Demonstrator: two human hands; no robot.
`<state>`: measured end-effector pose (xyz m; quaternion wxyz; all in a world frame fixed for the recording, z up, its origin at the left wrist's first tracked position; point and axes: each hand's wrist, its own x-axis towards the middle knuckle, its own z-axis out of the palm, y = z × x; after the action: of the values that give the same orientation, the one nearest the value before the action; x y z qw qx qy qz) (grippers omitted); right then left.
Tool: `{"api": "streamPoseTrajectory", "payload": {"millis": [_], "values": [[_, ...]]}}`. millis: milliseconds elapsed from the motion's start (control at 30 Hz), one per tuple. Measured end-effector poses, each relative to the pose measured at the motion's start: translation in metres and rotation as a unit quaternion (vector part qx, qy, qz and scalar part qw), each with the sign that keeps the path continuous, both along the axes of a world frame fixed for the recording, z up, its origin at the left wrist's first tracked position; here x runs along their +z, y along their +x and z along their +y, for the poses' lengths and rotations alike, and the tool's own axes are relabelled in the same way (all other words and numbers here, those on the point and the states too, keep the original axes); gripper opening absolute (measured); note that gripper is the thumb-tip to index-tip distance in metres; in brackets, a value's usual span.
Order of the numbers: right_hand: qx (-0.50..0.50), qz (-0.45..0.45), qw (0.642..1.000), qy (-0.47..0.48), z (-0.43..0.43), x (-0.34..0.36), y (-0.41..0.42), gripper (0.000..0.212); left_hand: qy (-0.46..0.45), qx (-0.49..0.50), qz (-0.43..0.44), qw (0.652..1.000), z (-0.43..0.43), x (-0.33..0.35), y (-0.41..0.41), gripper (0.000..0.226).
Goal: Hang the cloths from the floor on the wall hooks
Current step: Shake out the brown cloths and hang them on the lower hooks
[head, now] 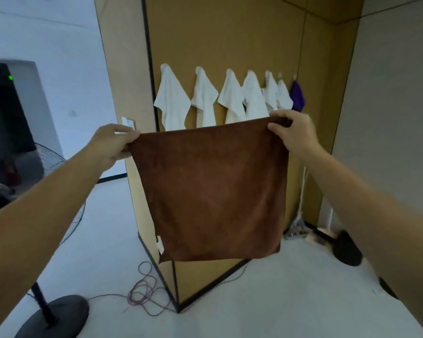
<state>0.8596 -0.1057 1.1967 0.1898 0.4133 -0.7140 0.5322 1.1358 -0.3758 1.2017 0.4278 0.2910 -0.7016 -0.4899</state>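
Wall cloths (171, 98) (hems hidden), brown cloth (210, 191)

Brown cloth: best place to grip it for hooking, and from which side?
Probably the top corners of the brown cloth, coming in from its outer side edges, as the left hand and right hand pinch it now. It hangs flat and spread, so the top edge is stretched and exposed.

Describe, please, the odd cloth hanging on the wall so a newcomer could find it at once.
On the tan wall, a row of white cloths hangs from hooks. The purple cloth ends that row on the right. It alone is coloured.
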Motion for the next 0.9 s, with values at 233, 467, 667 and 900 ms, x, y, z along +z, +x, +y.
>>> {"api": "streamPoseTrajectory", "payload": {"millis": [233, 467, 667, 900], "values": [[-0.006, -0.054, 0.998, 0.033, 0.029, -0.040, -0.101, 0.022, 0.038, -0.088, -0.015, 0.995, 0.026, -0.017, -0.103, 0.008], [0.012, -0.086, 0.993, 0.082, 0.036, -0.067, -0.210, 0.025, -0.022, -0.139, -0.201, 0.969, 0.042, -0.034, -0.181, 0.027], [0.060, -0.057, 0.987, 0.138, 0.015, -0.077, -0.267, 0.020, -0.098, -0.023, -0.215, 0.971, 0.037, -0.060, -0.231, 0.019], [0.083, -0.014, 0.984, 0.156, -0.048, -0.091, -0.319, 0.018, -0.132, 0.055, -0.207, 0.968, -0.006, -0.086, -0.275, 0.015]]}}
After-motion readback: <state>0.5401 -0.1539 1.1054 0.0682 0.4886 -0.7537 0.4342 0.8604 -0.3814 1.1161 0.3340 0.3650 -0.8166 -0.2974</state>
